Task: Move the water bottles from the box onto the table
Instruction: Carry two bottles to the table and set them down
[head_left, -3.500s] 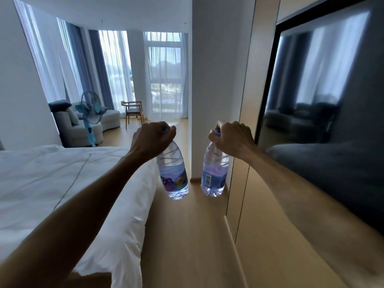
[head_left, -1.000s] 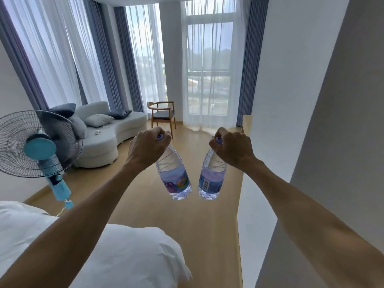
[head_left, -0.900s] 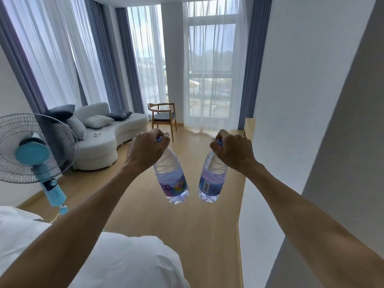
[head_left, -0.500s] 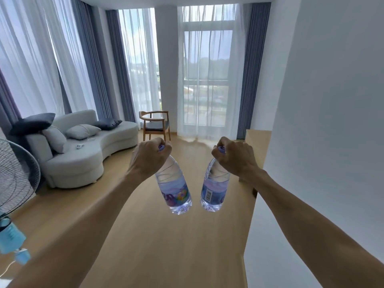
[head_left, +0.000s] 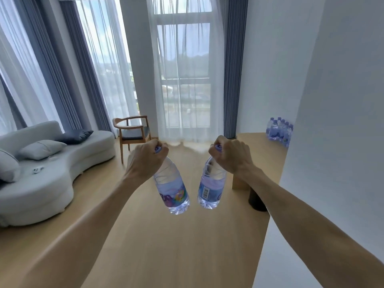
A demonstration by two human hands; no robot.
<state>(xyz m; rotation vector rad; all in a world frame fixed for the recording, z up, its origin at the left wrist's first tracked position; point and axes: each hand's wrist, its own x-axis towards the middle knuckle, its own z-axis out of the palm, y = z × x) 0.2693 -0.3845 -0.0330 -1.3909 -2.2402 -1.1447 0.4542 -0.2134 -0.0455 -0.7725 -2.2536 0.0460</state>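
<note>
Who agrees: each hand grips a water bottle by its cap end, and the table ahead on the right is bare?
Not quite. The head view shows water bottles already standing on the table. The left hand and right hand do each grip a bottle by its cap end.

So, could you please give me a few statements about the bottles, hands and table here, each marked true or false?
1. The left hand grips a water bottle by its neck. True.
2. The right hand hangs with nothing in it. False: it grips a second bottle near the cap.
3. Several more bottles already stand on the wooden table. True.
4. The two held bottles rest on the floor. False: both hang in the air above it.
5. A wooden chair stands by the window. True.
</note>
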